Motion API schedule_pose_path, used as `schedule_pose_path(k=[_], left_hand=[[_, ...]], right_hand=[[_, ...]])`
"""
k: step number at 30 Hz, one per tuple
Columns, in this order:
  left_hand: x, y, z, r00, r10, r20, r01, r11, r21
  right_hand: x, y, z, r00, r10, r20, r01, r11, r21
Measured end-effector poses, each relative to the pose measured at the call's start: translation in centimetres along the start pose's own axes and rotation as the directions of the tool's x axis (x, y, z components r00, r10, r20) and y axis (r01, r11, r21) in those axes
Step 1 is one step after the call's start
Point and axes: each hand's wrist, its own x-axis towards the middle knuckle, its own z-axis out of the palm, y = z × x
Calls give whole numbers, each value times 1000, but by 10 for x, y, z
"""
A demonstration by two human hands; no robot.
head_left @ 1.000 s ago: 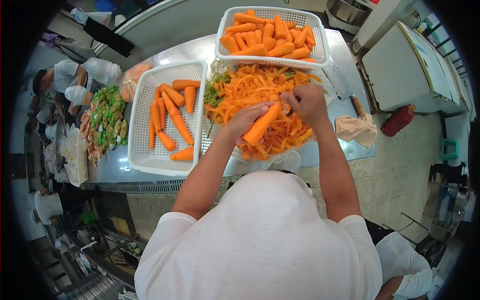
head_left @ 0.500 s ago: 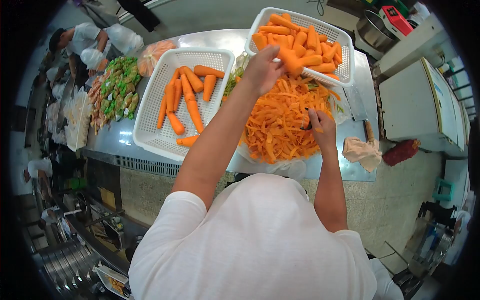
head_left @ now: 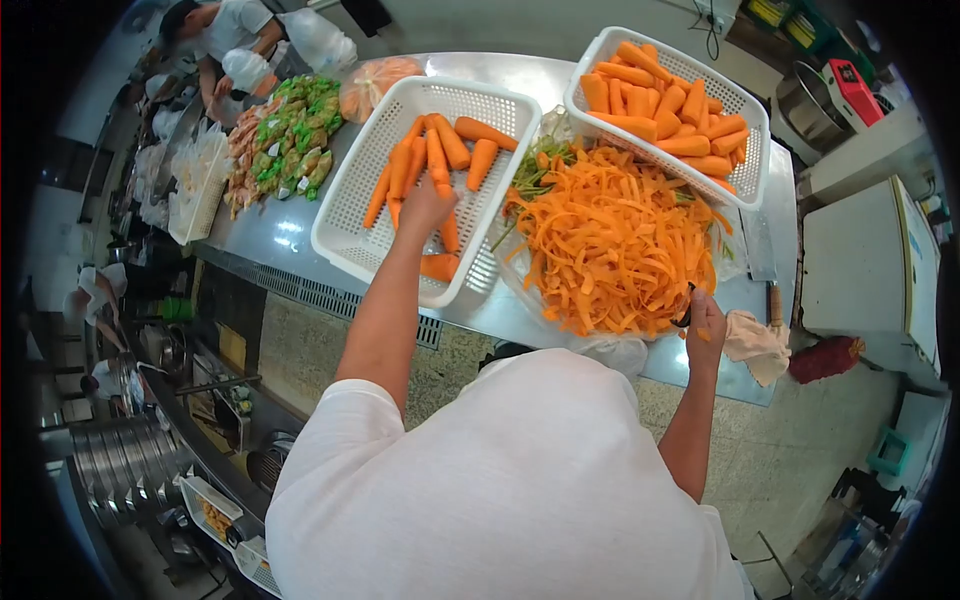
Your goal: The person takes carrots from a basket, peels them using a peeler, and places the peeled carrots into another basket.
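Note:
My left hand reaches into the left white basket, its fingers closed on a carrot; the fingertips are partly hidden. Several other whole carrots lie around it. My right hand is shut on a dark-handled peeler at the right front of a large heap of carrot peelings. Behind the heap, the right white basket holds many peeled carrots.
A cleaver and a crumpled cloth lie at the right on the steel table. Green-wrapped packages and a bag of orange pieces are at the far left. Beyond them works another person.
My left hand has left the right basket, let go of the carrot there, and moved to the left basket. My right hand, still with the peeler, has drawn back toward the table's front edge.

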Motion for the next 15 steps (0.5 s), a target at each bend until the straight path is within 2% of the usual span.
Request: schedule_pose_path(k=[2, 4, 5, 6, 7, 8, 9, 10, 11, 12, 13, 15], left_hand=[[-13, -2, 4, 972, -86, 218, 83, 996, 24], [-10, -1, -1, 966, -118, 231, 117, 993, 15], [-9, -2, -4, 939, -144, 312, 244, 919, -309], [-8, 2, -12, 909, -137, 394, 362, 727, -583], [-6, 8, -19, 911, -130, 391, 355, 728, -586], [-10, 12, -26, 935, -40, 351, 324, 498, -805], [-16, 18, -34, 957, 32, 289, 277, 212, -937], [-25, 28, -44, 955, 42, 294, 279, 212, -937], [-39, 43, -55, 931, 174, 322, 322, 31, -946], [-52, 58, -62, 896, 307, 321, 378, -147, -914], [-64, 73, -62, 889, 322, 326, 388, -150, -909], [-89, 106, -57, 740, 497, 453, 583, -140, -800]], right_hand=[[3, -5, 8, 998, -26, 53, 28, 999, -21], [7, -18, 18, 994, -51, 95, 55, 998, -44], [8, -24, 23, 992, -62, 107, 68, 996, -50], [9, -32, 28, 990, -77, 118, 84, 995, -55], [9, -43, 31, 989, -72, 129, 76, 997, -23], [9, -50, 35, 990, -70, 121, 73, 997, -24], [10, -56, 38, 987, -90, 131, 98, 994, -52], [12, -60, 42, 984, -111, 141, 123, 989, -80], [15, -63, 47, 986, -107, 130, 119, 989, -87], [20, -64, 52, 970, -180, 163, 198, 975, -104], [25, -68, 57, 948, -249, 198, 276, 953, -122], [33, -96, 68, 890, -388, 240, 422, 900, -109]])
